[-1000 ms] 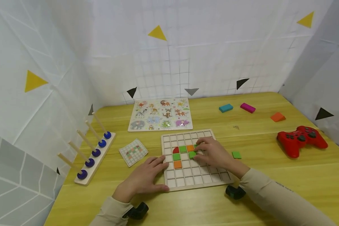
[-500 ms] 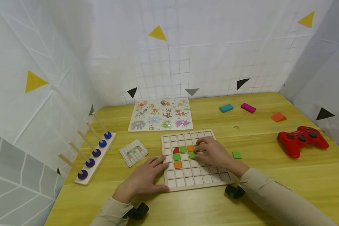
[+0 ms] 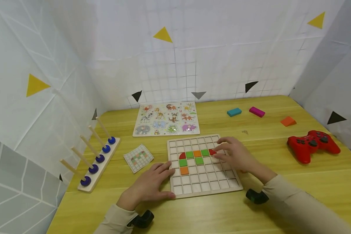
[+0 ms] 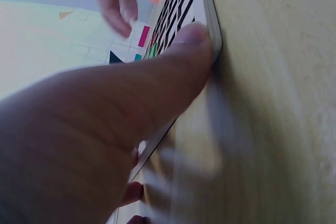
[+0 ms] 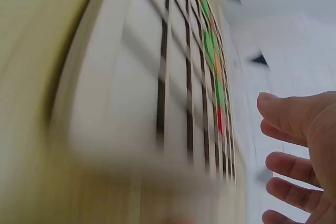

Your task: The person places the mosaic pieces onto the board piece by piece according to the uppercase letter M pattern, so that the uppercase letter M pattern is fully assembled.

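A wooden grid board (image 3: 193, 188) lies on the table. Several coloured tiles sit in its cells: a red rounded tile (image 3: 182, 155), green squares such as this green tile (image 3: 199, 160), and orange squares such as this orange tile (image 3: 184, 170). My left hand (image 3: 152, 182) rests at the board's left side, fingers on the edge and thumb (image 4: 191, 35) against the near corner. Over the board's right side hovers my right hand (image 3: 235, 154), fingers apart and holding nothing visible. Its fingertips are near a second red tile (image 3: 212, 152), partly covered in the head view.
A printed pattern card (image 3: 138, 158) lies left of the board. Beyond stand a peg rack (image 3: 97, 169) with blue rings and an animal puzzle (image 3: 166, 118). To the right are a red game controller (image 3: 313, 144), an orange wedge (image 3: 288, 121), a blue block (image 3: 234, 112) and a magenta block (image 3: 256, 111).
My right hand has moved right across the board, uncovering a green tile and a red tile in the upper row. The loose green tile on the table is hidden from view now. My left hand stays.
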Demonstrator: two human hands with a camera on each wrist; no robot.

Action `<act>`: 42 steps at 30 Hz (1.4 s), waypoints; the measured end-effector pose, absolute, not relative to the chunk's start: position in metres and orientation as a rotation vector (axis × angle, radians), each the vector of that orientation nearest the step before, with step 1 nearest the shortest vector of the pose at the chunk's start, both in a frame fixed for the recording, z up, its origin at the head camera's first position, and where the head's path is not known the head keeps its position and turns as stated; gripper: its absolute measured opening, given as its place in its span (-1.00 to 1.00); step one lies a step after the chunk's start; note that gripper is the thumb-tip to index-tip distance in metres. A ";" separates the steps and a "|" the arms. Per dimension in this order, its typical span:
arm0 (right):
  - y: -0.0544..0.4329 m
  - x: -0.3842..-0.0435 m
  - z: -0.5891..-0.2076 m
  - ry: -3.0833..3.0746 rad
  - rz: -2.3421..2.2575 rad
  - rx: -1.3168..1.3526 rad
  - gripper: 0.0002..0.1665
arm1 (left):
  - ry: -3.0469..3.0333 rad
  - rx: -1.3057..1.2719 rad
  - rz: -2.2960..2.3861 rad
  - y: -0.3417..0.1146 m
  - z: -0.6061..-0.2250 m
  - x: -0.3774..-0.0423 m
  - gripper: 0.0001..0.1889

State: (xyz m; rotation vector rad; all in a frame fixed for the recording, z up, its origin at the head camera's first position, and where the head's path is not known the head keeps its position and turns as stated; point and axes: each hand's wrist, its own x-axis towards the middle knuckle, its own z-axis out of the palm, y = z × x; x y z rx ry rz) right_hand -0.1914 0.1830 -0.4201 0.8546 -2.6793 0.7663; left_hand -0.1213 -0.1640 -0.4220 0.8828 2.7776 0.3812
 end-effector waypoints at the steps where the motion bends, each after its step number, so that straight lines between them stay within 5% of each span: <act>1: 0.194 -0.190 -0.419 -2.709 0.775 0.813 -0.81 | 2.778 0.884 0.380 -0.164 -0.422 -0.121 -0.15; 13: 0.274 -0.178 -0.432 -2.836 0.644 0.793 -0.73 | 2.793 0.871 0.372 -0.167 -0.421 -0.121 -0.14; 22: 0.281 -0.176 -0.433 -2.924 0.674 0.672 -0.54 | 2.767 0.865 0.405 -0.165 -0.423 -0.121 -0.14; 32: 0.277 -0.178 -0.436 -2.822 0.711 0.675 -0.75 | 2.759 0.868 0.410 -0.163 -0.421 -0.119 -0.15; 42: 0.239 -0.188 -0.429 -2.862 0.826 0.652 -0.71 | 2.760 0.867 0.414 -0.164 -0.421 -0.121 -0.15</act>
